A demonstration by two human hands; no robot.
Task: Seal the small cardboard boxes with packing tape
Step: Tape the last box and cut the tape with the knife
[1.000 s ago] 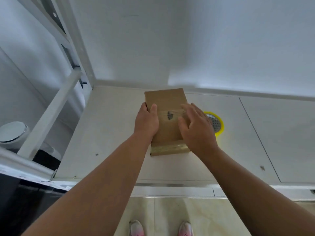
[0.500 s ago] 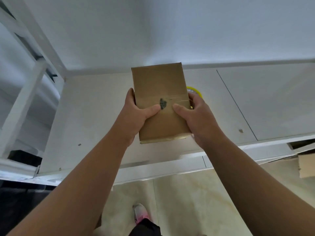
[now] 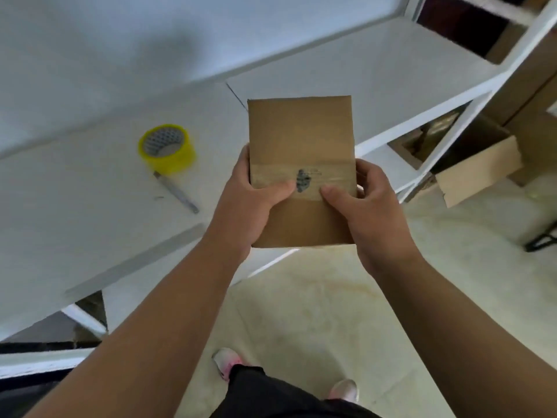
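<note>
Both forearms reach forward from the bottom corners of the view and meet on a small cardboard box [image 3: 300, 131]. It is held in the air, off the table [image 3: 75, 221] and partly over the pale floor [image 3: 316, 312]. The left hand [image 3: 245, 203] grips the box's left edge, with its thumb flat across the top face and its other fingers wrapped out of sight behind the box. The right hand [image 3: 366, 212] mirrors this on the right edge, thumb pressed on the top face and curled fingers [image 3: 366, 173] showing just past the edge. The two thumb tips point toward each other without touching, and a dark smudge [image 3: 302, 181] lies between them. Both thumbs rest on a strip of clear tape [image 3: 334, 176] that runs across the box from edge to edge. The box's flat brown face is turned up toward the camera, its long side running away from the wrists.

Well to the left of the left-hand fingers, a roll of yellow packing tape [image 3: 166, 149] lies on the table. A slim knife [image 3: 176, 192] lies just beside it on the near side. To the right of the right-hand fingers, an open carton [image 3: 479, 173] sits low beside a white shelf frame [image 3: 452, 95]. Below the wrists, two shoes [image 3: 224, 362] stand on the floor.
</note>
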